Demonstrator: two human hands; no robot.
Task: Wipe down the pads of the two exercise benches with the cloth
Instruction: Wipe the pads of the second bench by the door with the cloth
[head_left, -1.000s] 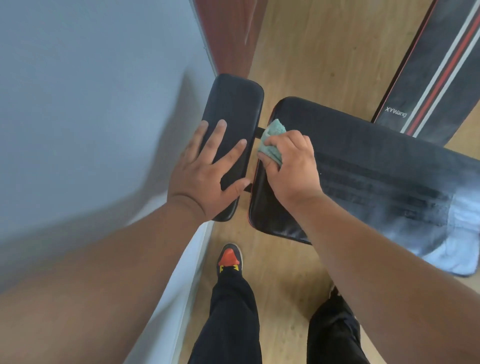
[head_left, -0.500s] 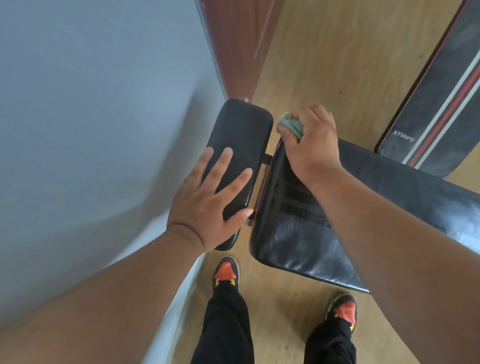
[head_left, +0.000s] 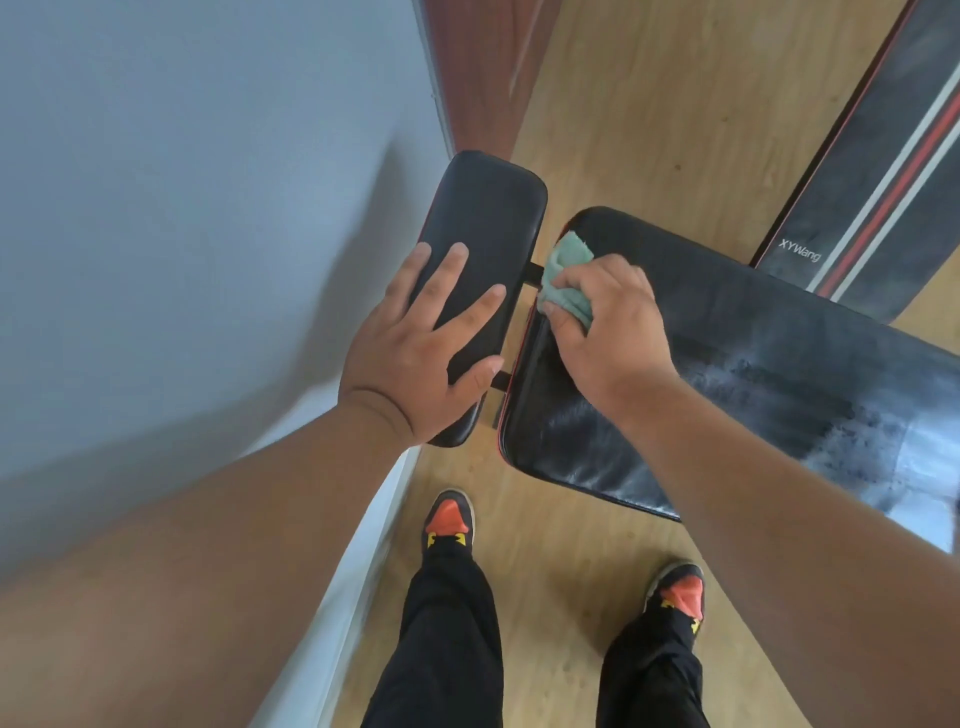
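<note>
black vinyl, padded: long bench pad (head_left: 727, 374), glossy near its left end, dull and streaked grey toward the right. small black padded seat pad (head_left: 483, 249) stands just beside that end, across a narrow gap bridged by dark metal brackets (head_left: 532, 270). second bench, black pad with red and white stripes (head_left: 883, 182), lies at upper right, apart from both hands.

risks, judged from this moment:
- mint-green crumpled cloth (head_left: 569, 283) sits right at the long pad's left edge, over the gap; a stroke carried further left could drag it off the pad and snag it on the brackets.
- cloth is bunched small, so each pass likely covers a narrow band; grey streaked area to the right could be missed.
- striped pad looks untouched; task appears far from complete.
- small pad carries the left hand's weight; it might tilt or shift if leaned on harder.

grip, right hand (head_left: 608, 332): fingers curled over the cloth, pinching and pressing it down onto the long pad's left end; cloth shows only ahead of the knuckles, the rest hidden beneath the palm.

grip, left hand (head_left: 415, 353): spread flat, fingers straight and apart, resting on the small pad's near half, holding nothing.

floor: light wood planks (head_left: 649, 130); pale wall (head_left: 182, 208) at left.
</note>
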